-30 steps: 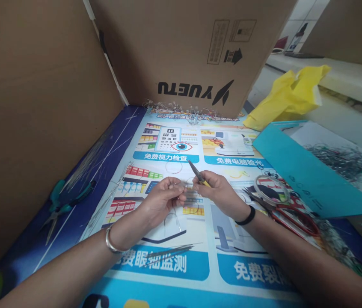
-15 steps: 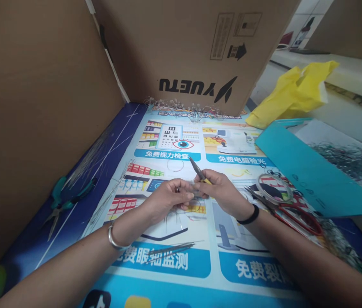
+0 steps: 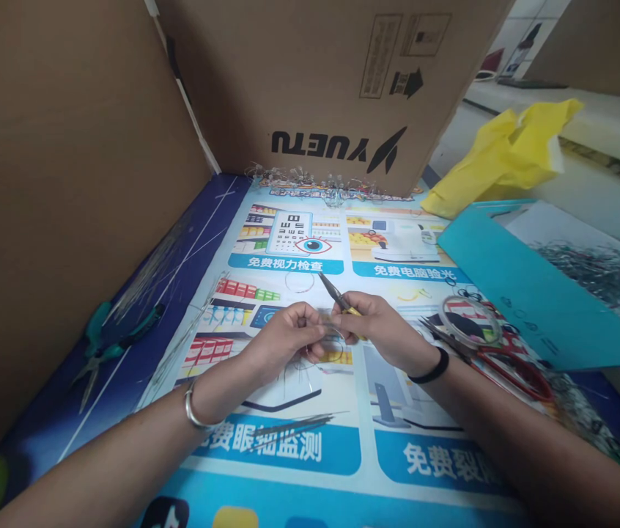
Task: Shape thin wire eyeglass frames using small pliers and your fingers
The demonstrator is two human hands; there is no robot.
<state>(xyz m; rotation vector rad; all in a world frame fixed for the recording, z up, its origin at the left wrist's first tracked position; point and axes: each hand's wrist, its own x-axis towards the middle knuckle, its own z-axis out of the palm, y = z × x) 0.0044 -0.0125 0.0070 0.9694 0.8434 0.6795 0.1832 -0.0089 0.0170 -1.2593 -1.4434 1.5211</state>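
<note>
My left hand (image 3: 291, 334) is closed in a pinch on thin wire (image 3: 330, 320), with fine ends and a curved loop showing below the fingertips. Beside it, my right hand (image 3: 379, 323) grips pliers (image 3: 333, 290) with yellow handles, their closed-looking dark jaws pointing up and to the left, away from the wire. The right thumb and fingertips come close to the left ones; blur hides whether they touch the same wire. Beyond the hands a wire ring (image 3: 300, 281) lies on the printed sheet (image 3: 362, 477). Several straight dark wires (image 3: 293, 425) lie nearer me.
Teal-handled pliers (image 3: 104, 348) and long loose wires (image 3: 148, 275) lie at left. Red-handled scissors (image 3: 516, 370) and a round clear dish (image 3: 469, 323) are at right, near a blue folder (image 3: 519, 293) with wire bits. Cardboard walls (image 3: 310, 81) stand behind; a yellow bag (image 3: 502, 161) lies back right.
The pliers have tilted slightly, their tip shifting a little left and down. Both hands have barely moved, and the fingertips keep their place near the wire.
</note>
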